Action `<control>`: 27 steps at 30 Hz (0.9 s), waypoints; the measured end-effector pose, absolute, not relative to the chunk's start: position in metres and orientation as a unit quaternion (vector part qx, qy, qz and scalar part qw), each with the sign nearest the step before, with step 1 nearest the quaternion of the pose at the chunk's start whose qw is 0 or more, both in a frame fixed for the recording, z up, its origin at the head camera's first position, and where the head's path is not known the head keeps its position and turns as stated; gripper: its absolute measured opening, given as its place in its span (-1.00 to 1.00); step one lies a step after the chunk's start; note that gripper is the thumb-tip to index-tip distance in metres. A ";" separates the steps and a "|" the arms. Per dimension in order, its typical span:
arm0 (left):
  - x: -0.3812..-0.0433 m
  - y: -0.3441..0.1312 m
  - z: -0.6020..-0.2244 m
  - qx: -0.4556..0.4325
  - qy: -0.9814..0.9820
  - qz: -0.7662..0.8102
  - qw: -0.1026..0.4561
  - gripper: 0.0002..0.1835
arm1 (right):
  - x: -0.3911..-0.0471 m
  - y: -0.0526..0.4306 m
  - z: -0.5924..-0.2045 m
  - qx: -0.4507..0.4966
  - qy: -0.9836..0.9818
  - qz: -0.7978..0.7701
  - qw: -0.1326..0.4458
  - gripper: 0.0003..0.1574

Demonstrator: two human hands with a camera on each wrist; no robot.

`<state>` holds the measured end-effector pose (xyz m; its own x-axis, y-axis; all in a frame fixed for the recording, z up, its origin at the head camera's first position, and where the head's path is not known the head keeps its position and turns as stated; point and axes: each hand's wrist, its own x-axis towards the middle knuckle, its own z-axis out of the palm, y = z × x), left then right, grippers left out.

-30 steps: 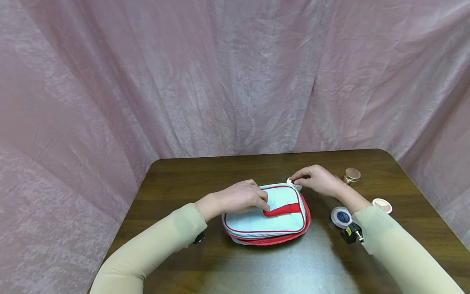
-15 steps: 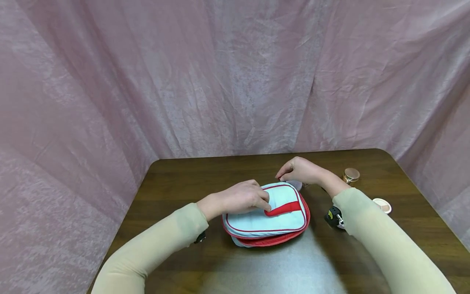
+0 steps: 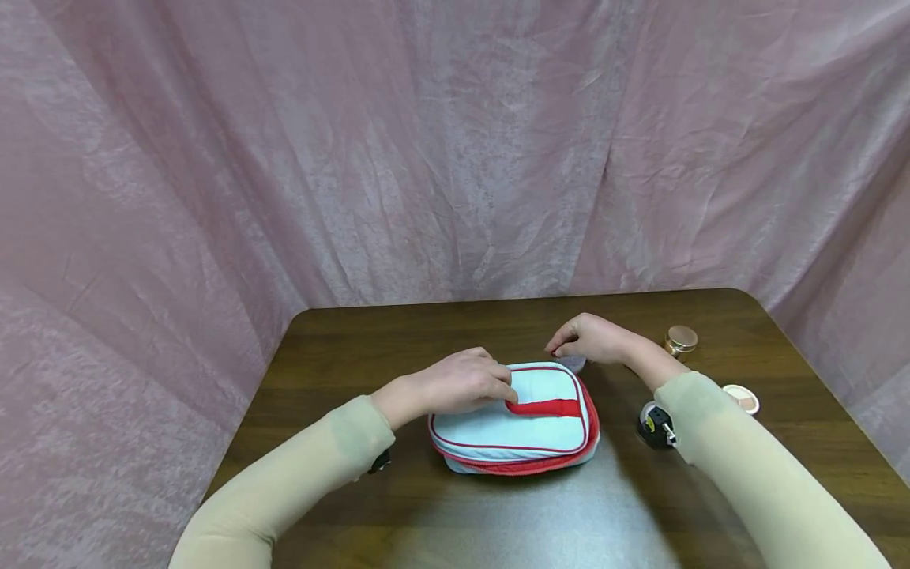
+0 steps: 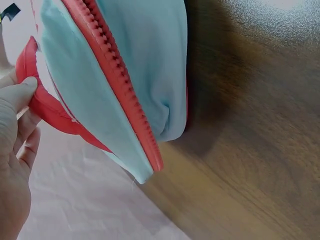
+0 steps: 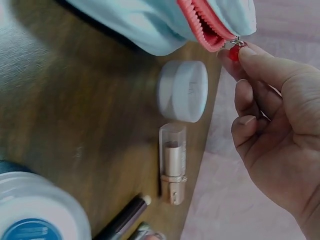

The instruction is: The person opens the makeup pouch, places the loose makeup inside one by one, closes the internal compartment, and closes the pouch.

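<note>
A pale blue cosmetic bag (image 3: 483,433) with red piping sits on the wooden table, its red zipper (image 4: 122,80) running round the side. My left hand (image 3: 462,383) grips the red carry handle (image 3: 547,408) on the lid, thumb on top in the left wrist view. At the bag's far right corner my right hand (image 3: 593,338) pinches a red bead zipper pull (image 5: 234,52) between thumb and forefinger. The zipper teeth are parted beside that pull in the right wrist view. The bag's contents are hidden.
Close behind the bag's right corner stands a white round jar (image 5: 190,92). A clear-capped lipstick (image 5: 173,165), a dark pen-like stick (image 5: 125,217) and a blue-labelled round tub (image 5: 37,215) lie nearby. Farther right are a gold-lidded jar (image 3: 681,340) and a round palette (image 3: 742,398).
My right hand has gone left behind the bag with the zipper pull, then come slightly back right. My left hand keeps the handle, and the bag has tilted a little.
</note>
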<state>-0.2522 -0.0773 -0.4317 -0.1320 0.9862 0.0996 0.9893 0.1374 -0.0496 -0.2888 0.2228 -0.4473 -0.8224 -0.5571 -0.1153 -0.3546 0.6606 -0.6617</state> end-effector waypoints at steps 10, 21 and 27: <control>-0.253 -0.086 -0.431 -0.613 -0.786 -0.055 0.050 -0.76 | -0.281 0.226 -0.463 -0.232 0.901 -0.338 0.145 -0.73; -0.252 -0.094 -0.433 -0.588 -0.804 -0.077 0.041 -0.73 | -0.259 0.234 -0.449 -0.210 0.916 -0.340 0.033 -0.75; -0.251 -0.097 -0.436 -0.577 -0.810 -0.099 0.037 -0.73 | -0.235 0.244 -0.445 -0.240 0.928 -0.276 -0.072 -0.79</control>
